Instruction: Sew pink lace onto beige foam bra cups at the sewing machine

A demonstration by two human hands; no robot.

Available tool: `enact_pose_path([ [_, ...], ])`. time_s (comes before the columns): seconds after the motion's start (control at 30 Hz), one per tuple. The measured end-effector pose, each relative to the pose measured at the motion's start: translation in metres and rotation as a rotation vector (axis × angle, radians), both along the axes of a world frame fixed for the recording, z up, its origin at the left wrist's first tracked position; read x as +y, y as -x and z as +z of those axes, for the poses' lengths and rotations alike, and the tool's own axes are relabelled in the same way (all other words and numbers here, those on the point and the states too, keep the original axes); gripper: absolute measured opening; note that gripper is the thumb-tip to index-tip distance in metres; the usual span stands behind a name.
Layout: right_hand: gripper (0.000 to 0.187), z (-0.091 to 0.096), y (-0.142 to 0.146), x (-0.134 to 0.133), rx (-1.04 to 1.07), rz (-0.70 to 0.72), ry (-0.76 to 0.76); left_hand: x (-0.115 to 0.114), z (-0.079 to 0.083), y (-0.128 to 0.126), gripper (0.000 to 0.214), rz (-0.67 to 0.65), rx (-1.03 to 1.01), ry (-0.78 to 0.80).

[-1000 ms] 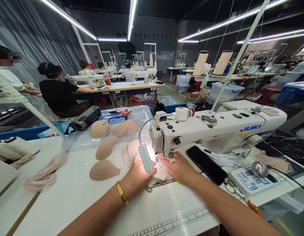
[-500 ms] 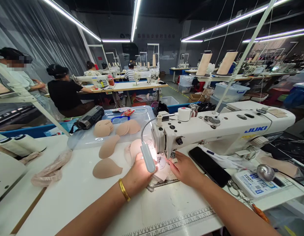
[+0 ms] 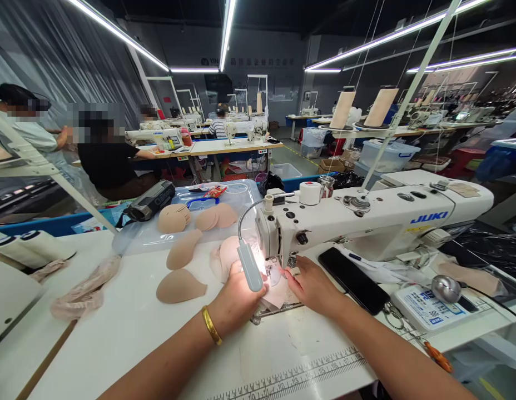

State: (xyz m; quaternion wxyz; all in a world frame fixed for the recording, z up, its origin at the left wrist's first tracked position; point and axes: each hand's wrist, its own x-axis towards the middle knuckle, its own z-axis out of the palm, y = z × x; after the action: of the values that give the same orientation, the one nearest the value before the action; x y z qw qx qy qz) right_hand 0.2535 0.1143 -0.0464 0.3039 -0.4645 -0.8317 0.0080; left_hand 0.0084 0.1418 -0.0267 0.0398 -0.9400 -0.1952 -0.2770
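Note:
Under the needle end of a white sewing machine lies a pale pink bra cup with thin fabric around it. My left hand, a gold bangle at its wrist, grips this work from the left, thumb on top. A grey clip-on lamp covers some of its fingers and lights the spot. On the right, my right hand has thumb and forefinger closed at the fabric's edge, close to the presser foot. The machine head partly hides the other fingers.
Beige foam cups lie left of my hands, with more on a clear plastic lid. A black phone, a white box and orange-handled snips lie right. Co-workers sit beyond the table.
The whole view has shifted slightly left. Both hands stay at the machine with almost the same grip, and the fabric between them has barely moved.

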Motion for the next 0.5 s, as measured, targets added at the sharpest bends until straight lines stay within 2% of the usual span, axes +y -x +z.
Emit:
enact_pose_path([
  [0.37,0.027,0.003,0.000,-0.004,-0.008,-0.003,0.049,-0.001,0.006,-0.001,0.027,0.057,0.023,-0.039],
  [0.5,0.025,0.010,-0.004,-0.006,-0.103,0.081,0.107,-0.014,0.007,-0.004,0.021,0.082,0.063,-0.028],
])
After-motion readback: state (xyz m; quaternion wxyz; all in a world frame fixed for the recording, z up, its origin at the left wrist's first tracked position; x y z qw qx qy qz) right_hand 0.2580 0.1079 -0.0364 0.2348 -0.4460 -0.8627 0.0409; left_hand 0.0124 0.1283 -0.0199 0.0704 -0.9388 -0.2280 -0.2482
